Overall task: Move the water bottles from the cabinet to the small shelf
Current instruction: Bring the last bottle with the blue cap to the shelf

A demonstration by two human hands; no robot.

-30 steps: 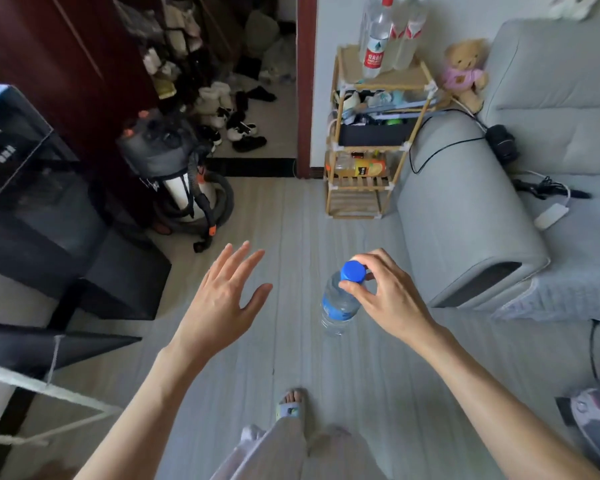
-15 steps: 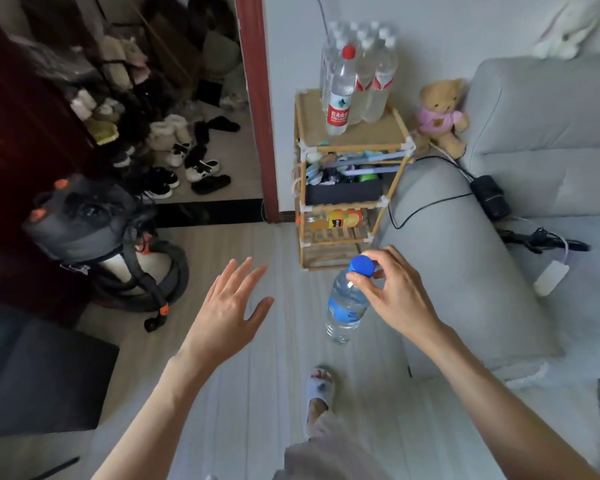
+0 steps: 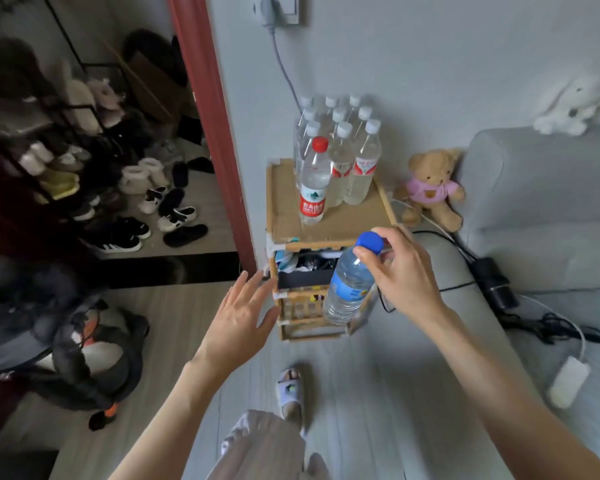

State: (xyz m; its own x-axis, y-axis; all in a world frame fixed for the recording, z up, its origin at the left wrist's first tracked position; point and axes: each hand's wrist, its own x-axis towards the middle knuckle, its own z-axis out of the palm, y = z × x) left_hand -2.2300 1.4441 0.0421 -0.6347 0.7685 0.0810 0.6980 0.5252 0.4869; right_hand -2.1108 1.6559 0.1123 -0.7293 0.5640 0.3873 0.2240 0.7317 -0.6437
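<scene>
Soft, even daylight on wall [image 3: 430, 64] and sofa [image 3: 551, 209]; no glare, only faint shadows. Shoe corner [image 3: 84, 168] at my left dim and murky. Slight motion blur overall, worst at white plush toy [image 3: 568, 109]. Wide-angle bending curves door frame [image 3: 208, 133] and edges.

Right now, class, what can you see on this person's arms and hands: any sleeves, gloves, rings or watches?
Both forearms are bare with no sleeves in view. The left hand and right hand wear no gloves, and no rings, watch or bracelet are visible.
</scene>
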